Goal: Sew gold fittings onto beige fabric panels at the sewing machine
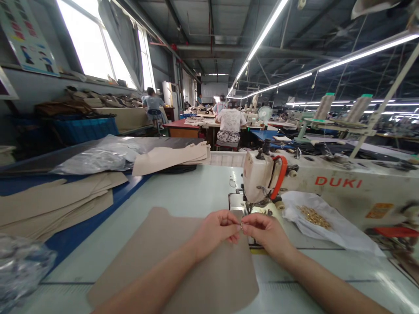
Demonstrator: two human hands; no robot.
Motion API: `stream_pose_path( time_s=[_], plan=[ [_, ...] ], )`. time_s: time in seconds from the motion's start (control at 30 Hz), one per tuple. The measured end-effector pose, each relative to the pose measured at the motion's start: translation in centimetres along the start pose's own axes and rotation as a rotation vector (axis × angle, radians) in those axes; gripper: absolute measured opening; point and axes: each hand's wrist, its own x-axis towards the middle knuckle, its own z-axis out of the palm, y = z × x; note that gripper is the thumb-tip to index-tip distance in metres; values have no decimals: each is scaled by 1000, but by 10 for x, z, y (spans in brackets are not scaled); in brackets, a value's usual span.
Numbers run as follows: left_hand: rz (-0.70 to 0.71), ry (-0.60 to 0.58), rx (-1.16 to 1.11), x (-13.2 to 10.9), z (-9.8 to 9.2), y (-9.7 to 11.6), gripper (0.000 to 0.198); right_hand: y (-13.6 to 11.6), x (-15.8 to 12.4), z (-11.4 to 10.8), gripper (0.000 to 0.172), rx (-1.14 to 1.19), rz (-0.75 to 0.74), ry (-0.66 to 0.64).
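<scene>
The left hand [216, 231] and right hand [268, 233] pinch a small metal ring [241, 226] between their fingertips, above a beige fabric panel [173, 261] on the table [196, 187]; near the sewing machine [258, 179], a crumpled white bag [340, 229] holds loose brass fittings [314, 217]

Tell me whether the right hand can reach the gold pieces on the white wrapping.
Probably yes. The right hand lies close to the white wrapping holding the gold pieces, and nothing seems to stand between them. First it would let go of the small metal piece it pinches with the left hand.
</scene>
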Motion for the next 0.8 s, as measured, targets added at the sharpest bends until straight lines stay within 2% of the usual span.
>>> stream_pose_path(
  time_s=[0.13,0.27,0.37,0.67,0.8],
  plan=[
    [-41,-2,-65,-1,1,5,29,-3,-2,1,29,129,56,-13],
    [-113,22,-238,-5,4,14,34,-8,-6,1,30,335,156,-56],
    [-147,-9,-256,-6,5,17,29,-10,-6,3,28,418,170,-75],
    [-169,-37,-121,-6,4,18,20,-7,-8,7,29,310,161,-99],
    [-171,-53,-92,-5,3,16,16,-6,-6,6,27,195,84,-117]
  ],
)
